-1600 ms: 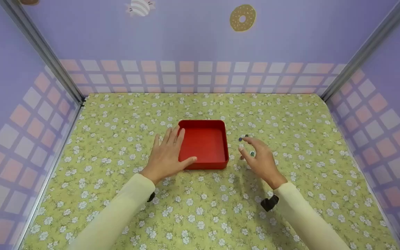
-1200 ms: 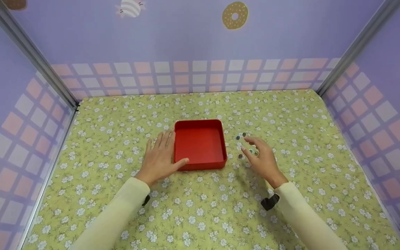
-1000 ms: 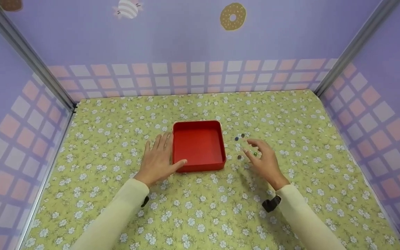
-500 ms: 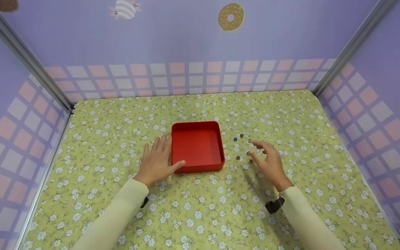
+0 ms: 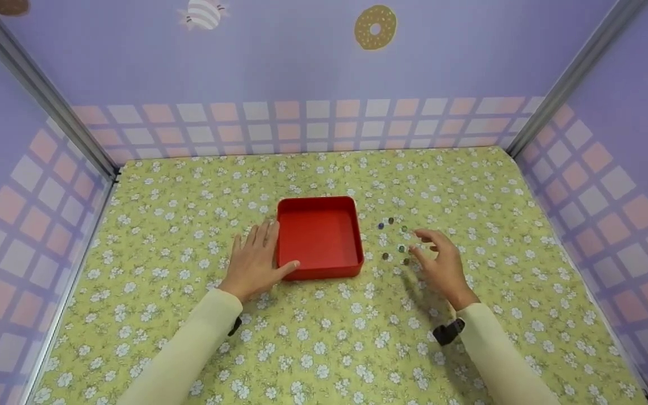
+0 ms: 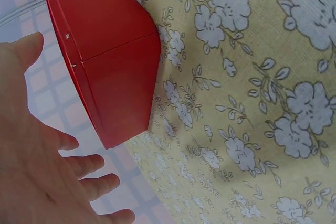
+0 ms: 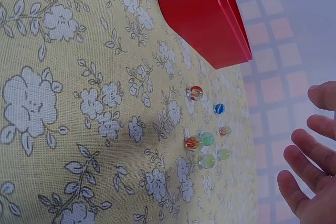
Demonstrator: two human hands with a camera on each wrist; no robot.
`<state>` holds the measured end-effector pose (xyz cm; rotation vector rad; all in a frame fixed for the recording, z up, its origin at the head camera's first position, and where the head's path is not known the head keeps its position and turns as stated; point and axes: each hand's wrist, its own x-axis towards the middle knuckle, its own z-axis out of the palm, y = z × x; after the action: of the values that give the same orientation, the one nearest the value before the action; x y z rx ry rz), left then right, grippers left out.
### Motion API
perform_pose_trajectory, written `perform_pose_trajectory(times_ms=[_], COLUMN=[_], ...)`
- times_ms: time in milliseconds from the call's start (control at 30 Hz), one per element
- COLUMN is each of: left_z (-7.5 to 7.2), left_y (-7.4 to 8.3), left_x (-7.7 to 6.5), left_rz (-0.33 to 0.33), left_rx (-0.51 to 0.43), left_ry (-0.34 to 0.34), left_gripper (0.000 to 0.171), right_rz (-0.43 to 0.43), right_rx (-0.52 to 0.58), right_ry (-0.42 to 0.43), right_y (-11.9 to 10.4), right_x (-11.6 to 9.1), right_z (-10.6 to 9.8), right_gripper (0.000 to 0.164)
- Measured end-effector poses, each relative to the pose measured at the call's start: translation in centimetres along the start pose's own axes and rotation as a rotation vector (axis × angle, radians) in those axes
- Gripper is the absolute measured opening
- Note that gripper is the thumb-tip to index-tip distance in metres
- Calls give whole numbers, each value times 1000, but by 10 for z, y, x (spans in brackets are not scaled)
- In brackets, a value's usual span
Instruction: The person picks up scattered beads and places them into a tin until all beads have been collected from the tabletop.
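A square red box (image 5: 318, 242) with low walls sits mid-table, nothing inside it. My left hand (image 5: 253, 261) lies at its left side, fingers straight, the thumb over the near left corner; whether it touches the box is unclear. In the left wrist view this hand (image 6: 42, 166) hovers by the red wall. Several glass marbles lie loose right of the box, among them a blue marble (image 7: 219, 108), a red-and-white marble (image 7: 194, 93) and a teal marble (image 7: 207, 139). My right hand (image 5: 443, 267) is just right of them, fingers loosely bent, holding nothing.
Flowered yellow-green cloth (image 5: 301, 349) covers the table. Purple walls stand behind and at both sides, with a pink-and-white check band (image 5: 332, 126) low down. Dark wrist mounts (image 5: 449, 332) sit under the cuffs.
My right hand has drawn back a little to the right, away from the marbles, uncovering more of them. The left hand has shifted off the box's interior to its left edge. The view has shifted slightly.
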<state>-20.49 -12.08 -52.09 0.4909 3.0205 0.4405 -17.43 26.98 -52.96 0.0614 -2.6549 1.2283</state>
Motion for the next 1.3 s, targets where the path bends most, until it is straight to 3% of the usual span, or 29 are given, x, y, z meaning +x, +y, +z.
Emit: perform_pose_trajectory(times_ms=[667,1300], left_z=[11,8], left_y=[-2,-1], left_x=[4,4], left_rz=[-6,-30], left_rx=[24,11], left_ry=[-40,-64], left_gripper=[102,106], right_rz=[69,114], right_rx=[28,57], right_ry=[-49,-74], right_y=[20,37], right_x=[-2,-1], right_z=[4,10], right_gripper=[36,39])
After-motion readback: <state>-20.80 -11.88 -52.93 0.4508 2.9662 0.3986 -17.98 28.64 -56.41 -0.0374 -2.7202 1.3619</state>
